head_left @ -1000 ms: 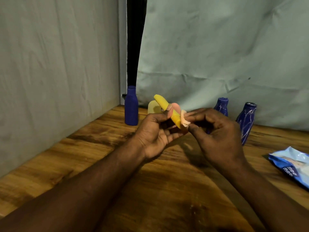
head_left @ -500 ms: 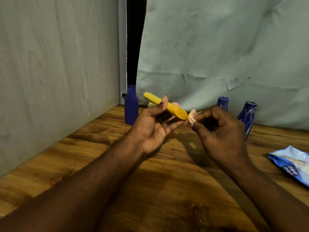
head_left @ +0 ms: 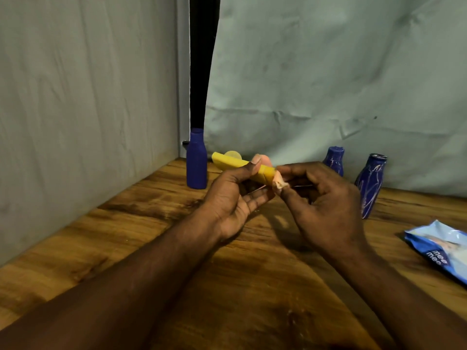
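Left hand (head_left: 232, 198) clamps its grip on the stick (head_left: 228, 160) above the tabletop (head_left: 151, 236), near the far edge; right hand (head_left: 326, 205) pinches the wad (head_left: 279, 184) at its tip. A hard tug could tear it

Cloth-hung corner, dim light
Grey-green cloth (head_left: 328, 72) left of and beyond the fingers (head_left: 255, 202), dark gap (head_left: 202, 72) between; wooden table (head_left: 101, 243) beneath.

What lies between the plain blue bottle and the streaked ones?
Head view: the left hand gripping a yellow stick, the right hand pinching a pale scrap.
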